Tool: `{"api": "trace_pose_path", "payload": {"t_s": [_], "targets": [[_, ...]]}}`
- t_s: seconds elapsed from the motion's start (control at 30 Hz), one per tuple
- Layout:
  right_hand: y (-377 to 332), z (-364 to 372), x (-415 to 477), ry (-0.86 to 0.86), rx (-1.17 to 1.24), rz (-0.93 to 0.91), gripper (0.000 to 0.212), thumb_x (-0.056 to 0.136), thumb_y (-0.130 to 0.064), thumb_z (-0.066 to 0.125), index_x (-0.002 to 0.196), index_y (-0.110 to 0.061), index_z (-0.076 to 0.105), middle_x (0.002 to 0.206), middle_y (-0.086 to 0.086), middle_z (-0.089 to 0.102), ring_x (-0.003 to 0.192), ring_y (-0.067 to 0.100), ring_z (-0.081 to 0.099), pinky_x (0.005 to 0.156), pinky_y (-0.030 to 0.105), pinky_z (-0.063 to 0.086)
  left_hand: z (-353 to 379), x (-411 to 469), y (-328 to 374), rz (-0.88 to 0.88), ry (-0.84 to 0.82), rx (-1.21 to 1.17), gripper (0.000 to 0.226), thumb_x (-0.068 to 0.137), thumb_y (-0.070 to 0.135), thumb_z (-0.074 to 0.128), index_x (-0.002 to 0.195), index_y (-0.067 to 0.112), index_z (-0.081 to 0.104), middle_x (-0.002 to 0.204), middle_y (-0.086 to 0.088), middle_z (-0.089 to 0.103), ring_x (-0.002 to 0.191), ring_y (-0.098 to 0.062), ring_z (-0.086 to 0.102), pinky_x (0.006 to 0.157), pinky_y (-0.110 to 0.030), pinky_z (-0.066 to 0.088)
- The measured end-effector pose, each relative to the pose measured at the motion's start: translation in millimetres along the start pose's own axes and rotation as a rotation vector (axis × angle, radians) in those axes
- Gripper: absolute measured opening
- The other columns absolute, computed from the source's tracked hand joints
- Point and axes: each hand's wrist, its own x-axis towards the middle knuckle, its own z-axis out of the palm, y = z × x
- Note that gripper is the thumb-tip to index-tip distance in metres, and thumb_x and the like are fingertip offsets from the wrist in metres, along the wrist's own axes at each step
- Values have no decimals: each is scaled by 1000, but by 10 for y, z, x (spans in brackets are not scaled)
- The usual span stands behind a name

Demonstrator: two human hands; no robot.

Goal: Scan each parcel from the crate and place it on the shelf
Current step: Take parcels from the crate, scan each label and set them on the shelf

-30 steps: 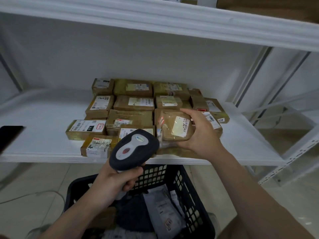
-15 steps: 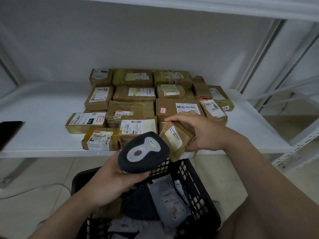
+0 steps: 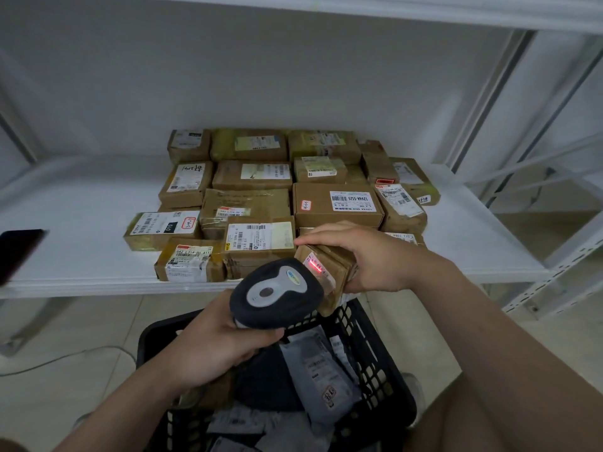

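My right hand (image 3: 375,256) grips a small brown taped parcel (image 3: 329,272) tilted above the crate, its label turned toward the scanner. My left hand (image 3: 215,347) holds the dark grey scanner (image 3: 275,293) just left of the parcel, and a red scan line glows on the parcel's label. Below them stands the black plastic crate (image 3: 375,363), which holds grey mailer bags (image 3: 323,376) and other parcels. Several brown cardboard parcels (image 3: 337,203) lie in rows on the white shelf (image 3: 81,256) behind.
A dark phone-like object (image 3: 19,252) lies at the shelf's left edge. An upper shelf board (image 3: 391,8) runs overhead. White shelf uprights (image 3: 496,102) stand at the right. A thin cable (image 3: 65,357) trails on the tiled floor to the left of the crate.
My right hand has brought the parcel down from over the shelf and tilted it toward the scanner. The scanner now shines a red line on its label. The view has dipped lower.
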Motion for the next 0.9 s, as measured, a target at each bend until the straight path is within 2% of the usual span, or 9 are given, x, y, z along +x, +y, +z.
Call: {"api": "trace_pose_path", "payload": {"t_s": [0.13, 0.2, 0.3, 0.43, 0.5, 0.63, 0.9], "targets": [[-15, 2, 3, -5, -1, 5, 95, 76, -13, 88, 155, -40, 42, 147, -20, 46, 139, 5, 39, 117, 41, 37, 7, -17, 20, -3, 10, -18, 24, 75, 18, 79, 96, 26, 73, 55, -3, 47, 45, -11, 40, 44, -21, 34], [-25, 9, 5, -13, -1, 9, 96, 75, -11, 87, 155, -40, 42, 149, -20, 45, 140, 6, 38, 118, 42, 36, 9, -21, 18, -2, 17, -21, 27, 80, 10, 82, 101, 23, 73, 54, -1, 46, 44, -10, 39, 43, -20, 33], [-35, 11, 7, -16, 1, 11, 98, 74, -11, 88, 155, -41, 42, 151, -20, 44, 141, 6, 38, 118, 43, 36, 7, -22, -1, -10, 33, 5, 28, 88, -1, 74, 111, 14, 67, 50, 2, 45, 42, -8, 39, 42, -19, 33], [-57, 11, 6, -21, 22, 16, 97, 75, -8, 87, 155, -40, 43, 149, -21, 45, 141, 4, 37, 119, 40, 36, 4, -13, 28, 17, 6, 4, 24, 82, 12, 82, 100, 24, 72, 55, 0, 49, 46, -11, 42, 45, -21, 35], [-75, 2, 2, -26, 23, 19, 95, 76, -8, 87, 155, -39, 43, 149, -21, 46, 140, 3, 38, 119, 36, 35, -5, -5, 20, 26, -13, -16, 25, 77, 19, 78, 98, 30, 73, 57, -3, 48, 47, -12, 40, 45, -22, 34], [-86, 1, 3, -29, 16, 21, 96, 76, -9, 87, 155, -38, 43, 148, -21, 46, 139, 4, 39, 118, 36, 35, -21, -2, 4, 38, -16, -16, 27, 74, 24, 79, 99, 29, 71, 58, -6, 46, 48, -13, 38, 45, -24, 33], [-92, 4, -3, -24, 17, 15, 95, 76, -9, 87, 155, -37, 43, 149, -19, 47, 139, 4, 39, 118, 34, 34, -3, -7, 14, 44, -4, -21, 25, 75, 20, 77, 95, 35, 72, 57, -4, 46, 48, -13, 38, 45, -24, 32]]}}
